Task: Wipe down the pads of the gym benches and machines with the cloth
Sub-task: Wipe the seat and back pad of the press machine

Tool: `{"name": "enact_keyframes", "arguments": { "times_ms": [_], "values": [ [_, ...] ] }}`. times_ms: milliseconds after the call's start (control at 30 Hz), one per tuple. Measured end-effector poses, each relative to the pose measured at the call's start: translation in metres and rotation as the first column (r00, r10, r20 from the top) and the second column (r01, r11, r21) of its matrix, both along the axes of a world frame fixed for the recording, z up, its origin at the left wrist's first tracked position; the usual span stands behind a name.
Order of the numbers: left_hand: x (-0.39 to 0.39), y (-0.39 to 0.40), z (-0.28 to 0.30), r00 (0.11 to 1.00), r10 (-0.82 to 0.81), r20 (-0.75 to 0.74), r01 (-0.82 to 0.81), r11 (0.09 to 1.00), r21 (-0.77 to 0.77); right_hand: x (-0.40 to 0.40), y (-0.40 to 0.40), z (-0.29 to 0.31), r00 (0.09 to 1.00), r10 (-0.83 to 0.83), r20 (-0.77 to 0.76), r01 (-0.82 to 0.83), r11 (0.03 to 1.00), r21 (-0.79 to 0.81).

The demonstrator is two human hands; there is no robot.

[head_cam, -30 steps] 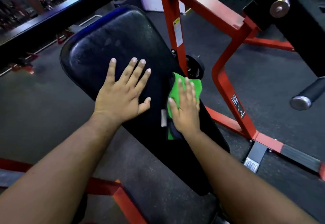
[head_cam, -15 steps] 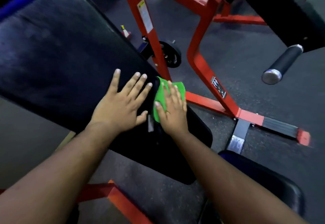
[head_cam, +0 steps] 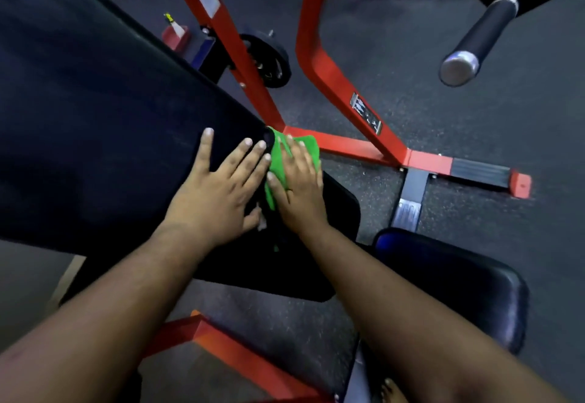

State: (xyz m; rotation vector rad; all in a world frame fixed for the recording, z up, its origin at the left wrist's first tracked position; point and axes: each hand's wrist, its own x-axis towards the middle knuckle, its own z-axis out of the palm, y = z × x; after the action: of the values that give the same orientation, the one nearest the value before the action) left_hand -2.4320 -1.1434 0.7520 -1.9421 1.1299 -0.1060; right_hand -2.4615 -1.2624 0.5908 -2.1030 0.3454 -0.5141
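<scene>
Pressing down flat, the right hand (head_cam: 299, 190) has the green cloth (head_cam: 280, 157) pinned under its palm and spread fingers against the lower end of the long black back pad (head_cam: 110, 124). No curl in that hand, no pinch: it is open and bearing down on the cloth, which pokes out ahead of the fingertips and along the thumb side. Just beside it, nearly touching, the left hand (head_cam: 218, 193) lies open and empty on the same pad, fingers fanned, apparently bracing.

Only the head view is on offer, and it is a little smeared. Judging progress: the cloth sits at the pad's bottom end, so this pad looks to be in hand, though nothing in the dark surface shows which parts are wiped. The broad stretch up and away from the left hand gives no clue either way. Below the right forearm waits the black seat pad (head_cam: 474, 285), with no cloth on it, and beyond the right hand's fingertips a padded roller (head_cam: 481, 38) hangs off the red frame (head_cam: 329, 76). Plenty probably remains.
</scene>
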Motion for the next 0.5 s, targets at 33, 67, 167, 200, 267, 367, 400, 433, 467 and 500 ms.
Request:
{"name": "enact_keyframes", "arguments": {
  "times_ms": [33, 67, 167, 200, 267, 367, 400, 433, 467, 500],
  "values": [
    [-0.001, 0.001, -0.001, 1.0, 0.003, 0.005, -0.003, 1.0, 0.006, -0.008, -0.008, -0.021, 0.998, -0.039, -0.057, 0.04, 0.999, 0.021],
    [-0.001, 0.0, -0.004, 1.0, 0.001, 0.009, -0.001, 1.0, 0.024, -0.019, -0.019, -0.049, 0.986, -0.102, -0.132, 0.111, 0.991, 0.068],
    [0.001, -0.001, -0.008, 0.999, -0.006, 0.039, 0.004, 0.998, 0.057, -0.05, -0.042, -0.112, 0.926, -0.224, -0.304, 0.308, 0.913, 0.267],
    [0.001, -0.002, -0.009, 0.999, -0.01, 0.047, 0.007, 0.998, 0.065, -0.052, -0.042, -0.118, 0.91, -0.232, -0.345, 0.343, 0.887, 0.308],
    [0.0, -0.005, -0.008, 0.999, -0.005, 0.047, 0.001, 0.996, 0.089, -0.043, -0.032, -0.103, 0.886, -0.266, -0.38, 0.395, 0.862, 0.317],
    [0.0, -0.005, -0.006, 0.998, -0.003, 0.061, -0.002, 0.997, 0.082, -0.019, -0.01, -0.05, 0.97, -0.204, -0.135, 0.233, 0.939, 0.252],
    [-0.001, -0.005, -0.006, 0.998, -0.004, 0.063, -0.001, 0.997, 0.08, -0.013, -0.006, -0.036, 0.989, -0.14, -0.044, 0.146, 0.965, 0.218],
    [0.0, -0.008, -0.004, 0.998, -0.009, 0.062, 0.004, 0.996, 0.084, -0.009, -0.006, -0.03, 0.996, -0.091, 0.0, 0.09, 0.98, 0.179],
    [-0.002, -0.008, -0.004, 0.998, -0.009, 0.062, 0.003, 0.996, 0.093, -0.012, -0.006, -0.033, 0.998, -0.066, 0.003, 0.065, 0.988, 0.143],
    [-0.002, -0.007, -0.004, 0.998, -0.009, 0.067, 0.002, 0.995, 0.1, -0.018, -0.011, -0.043, 0.997, -0.071, -0.028, 0.074, 0.99, 0.12]
  ]
}}
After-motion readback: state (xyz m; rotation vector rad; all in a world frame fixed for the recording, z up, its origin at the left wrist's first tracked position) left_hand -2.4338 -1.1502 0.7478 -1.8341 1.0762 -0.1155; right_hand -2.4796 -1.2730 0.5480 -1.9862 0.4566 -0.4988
